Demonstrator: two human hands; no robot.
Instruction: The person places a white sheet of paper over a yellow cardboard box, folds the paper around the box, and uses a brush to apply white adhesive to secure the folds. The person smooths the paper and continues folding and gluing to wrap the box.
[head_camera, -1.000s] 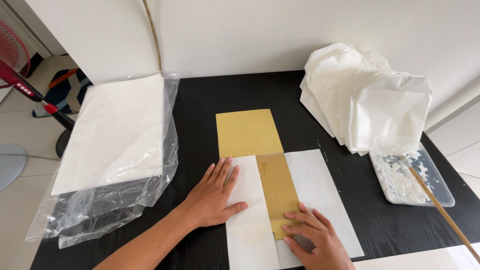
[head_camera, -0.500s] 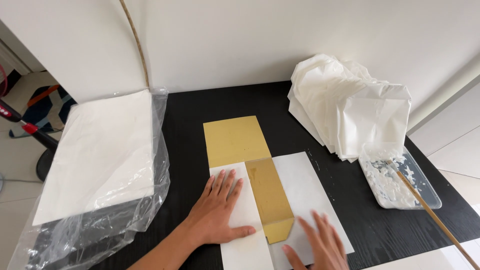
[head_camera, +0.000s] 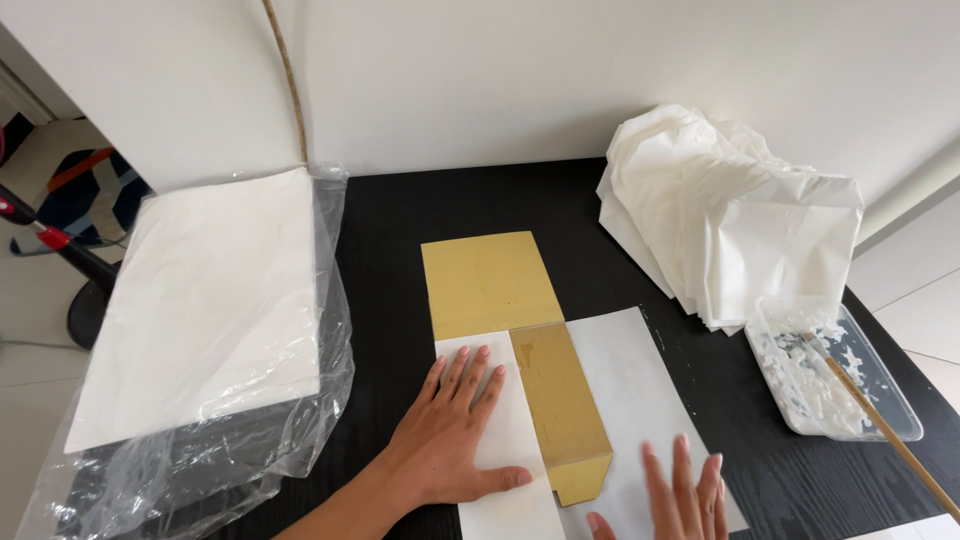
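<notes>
Left hand: I see my left hand (head_camera: 455, 435) spread flat, fingers open, pressing the left flap of the white paper sheet (head_camera: 500, 440); it grips nothing.
Right hand: my right hand (head_camera: 685, 495) is open, fingers splayed, low over the sheet's right half; contact unclear, nothing held.
Gold card: the gold card (head_camera: 520, 330) lies between my hands, its upper part beyond my left fingertips.
Beside my right hand: a clear glue tray (head_camera: 880, 385) with a wooden stick (head_camera: 890, 435); crumpled white paper pile (head_camera: 730, 220) beyond.
Past my left hand: a bagged paper stack (head_camera: 200, 300).
Risk: I judge the flap could crease crooked if the card slides under uneven pressure.
</notes>
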